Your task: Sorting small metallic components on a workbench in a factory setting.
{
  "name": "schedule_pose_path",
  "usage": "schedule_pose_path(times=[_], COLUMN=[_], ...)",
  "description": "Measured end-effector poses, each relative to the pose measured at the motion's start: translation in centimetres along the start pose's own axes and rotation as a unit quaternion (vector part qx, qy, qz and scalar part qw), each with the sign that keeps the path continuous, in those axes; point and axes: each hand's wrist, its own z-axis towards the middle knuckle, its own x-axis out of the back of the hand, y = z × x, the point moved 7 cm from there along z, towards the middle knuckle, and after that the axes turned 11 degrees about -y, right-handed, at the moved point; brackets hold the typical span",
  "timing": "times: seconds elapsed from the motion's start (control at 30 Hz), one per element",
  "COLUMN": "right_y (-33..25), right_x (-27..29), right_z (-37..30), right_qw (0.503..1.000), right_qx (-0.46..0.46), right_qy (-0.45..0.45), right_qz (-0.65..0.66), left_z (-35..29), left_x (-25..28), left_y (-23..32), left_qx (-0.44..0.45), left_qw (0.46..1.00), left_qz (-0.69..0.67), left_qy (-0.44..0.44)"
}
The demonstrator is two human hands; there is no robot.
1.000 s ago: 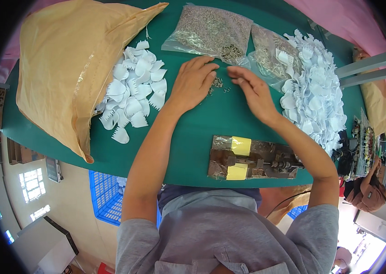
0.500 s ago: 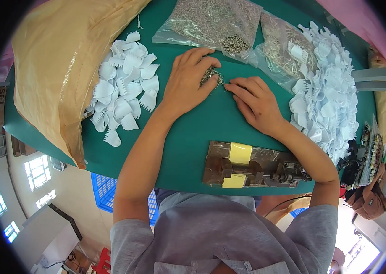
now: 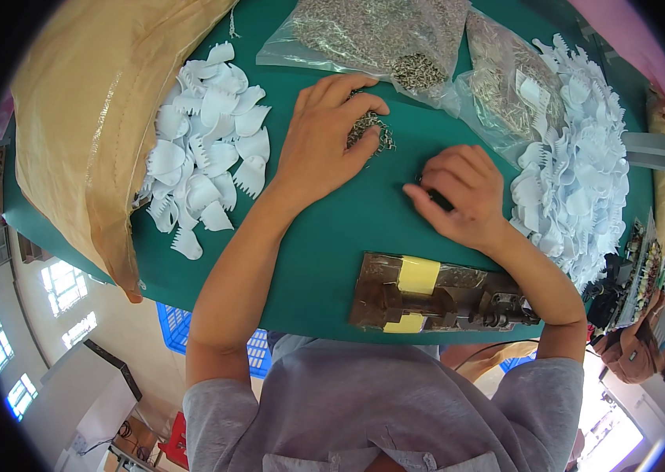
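Note:
My left hand (image 3: 324,145) lies on the green tabletop, its thumb and fingers apart and curved around a small heap of little metal pieces (image 3: 370,132), possibly screws or pins. Part of that heap is hidden under the fingers. To the right, my right hand (image 3: 464,195) is raised slightly with its fingers curled toward the thumb. A dark patch shows between thumb and fingers; whatever they pinch is too small to make out. Nearer my body lies a dark metal fixture (image 3: 442,303) with yellow tape around it, below the right hand.
White toothed plastic pieces lie in a pile (image 3: 206,145) at left and a larger pile (image 3: 572,181) at right. A big tan sack (image 3: 88,134) leans at far left. Clear bags of metal pieces (image 3: 372,35) (image 3: 505,79) sit at the back. A blue crate (image 3: 175,326) stands below the table edge.
My right hand has drawn away from the metal heap, toward the right and nearer my body, and its fingers have curled. The left hand stays by the heap. The whole view has shifted slightly.

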Motion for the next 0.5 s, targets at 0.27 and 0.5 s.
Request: schedule_pose_path(times=[0.27, 0.5], right_y=[2.0, 1.4], right_x=[-0.5, -0.5], right_z=[3.2, 3.0], right_qw=[0.992, 0.996], right_qx=[-0.075, -0.045], right_qy=[0.038, 0.037], right_qz=[0.099, 0.068], left_z=[0.2, 0.2], left_x=[-0.1, -0.1], left_y=[-0.2, -0.1], left_qx=[-0.002, 0.003], left_qw=[1.000, 1.000], left_qz=[-0.003, -0.001], left_qy=[0.007, 0.005])
